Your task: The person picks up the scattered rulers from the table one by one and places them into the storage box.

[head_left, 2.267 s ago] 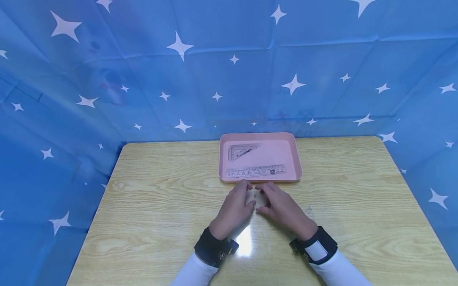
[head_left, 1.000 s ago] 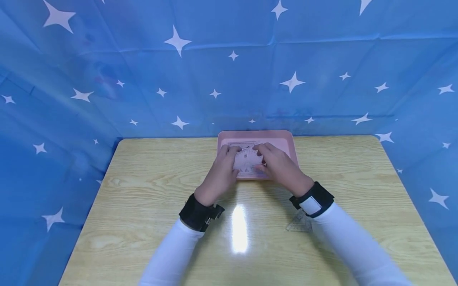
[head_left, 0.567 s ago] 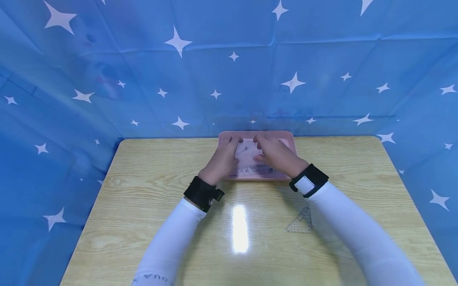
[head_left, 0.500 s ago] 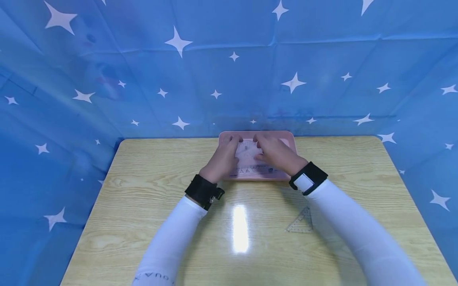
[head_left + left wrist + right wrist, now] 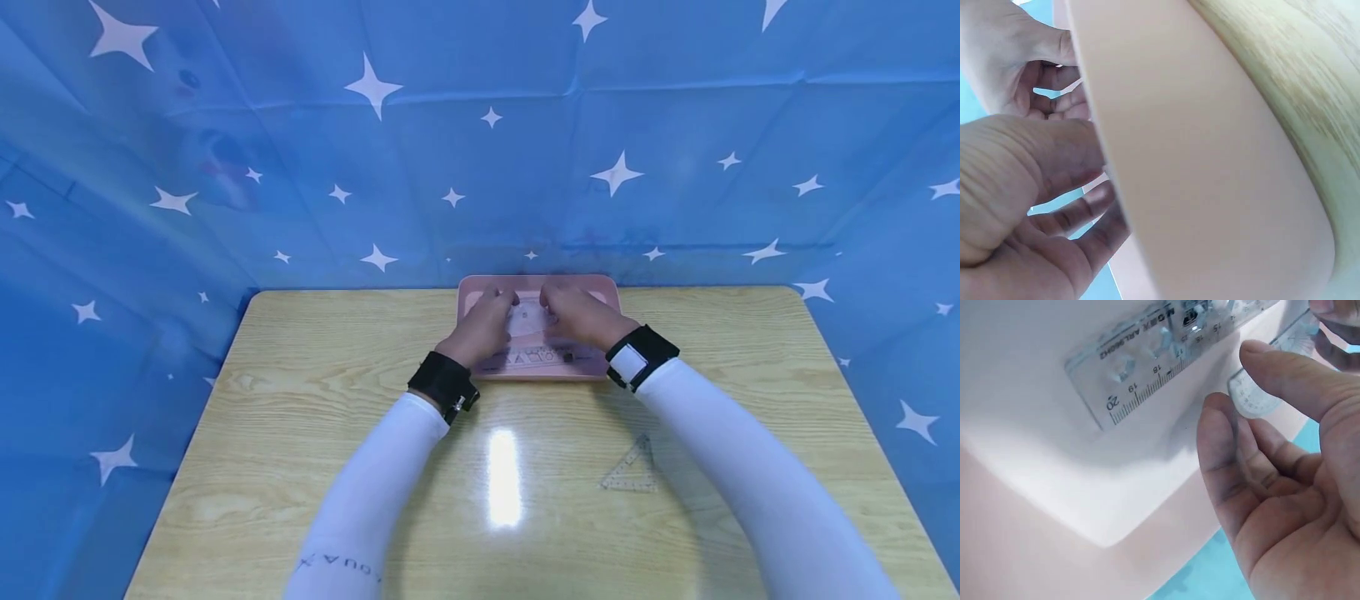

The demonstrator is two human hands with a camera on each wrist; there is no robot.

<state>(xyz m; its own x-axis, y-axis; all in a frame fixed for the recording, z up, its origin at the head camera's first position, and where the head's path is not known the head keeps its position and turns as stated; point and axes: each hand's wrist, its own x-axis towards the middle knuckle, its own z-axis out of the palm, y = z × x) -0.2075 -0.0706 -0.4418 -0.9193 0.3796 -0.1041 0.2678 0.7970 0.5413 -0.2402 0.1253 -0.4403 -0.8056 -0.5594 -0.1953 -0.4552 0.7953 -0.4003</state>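
A clear protractor (image 5: 528, 317) is held over the inside of the pink tray (image 5: 542, 377). My left hand (image 5: 483, 327) grips its left end; in the left wrist view the tray's wall hides the fingertips of that hand (image 5: 1016, 187). Its right end is pinched by my right hand (image 5: 583, 318); the right wrist view shows the protractor's rounded corner (image 5: 1255, 400) between thumb and forefinger. In front of it in the tray lies a clear ruler (image 5: 536, 357), its 20 cm end plain in the right wrist view. I cannot make out the tray's triangular set square behind my hands.
On the wooden table (image 5: 300, 417), a clear triangular set square (image 5: 632, 468) lies near my right forearm. A blue curtain (image 5: 420, 150) with white stars stands behind the table and at both sides. Light glares off the tabletop (image 5: 504, 483) between my arms.
Both hands have carried the protractor from the table in front of the tray to inside it. Over the last half second they have shifted slightly right with it, and more of the ruler shows.
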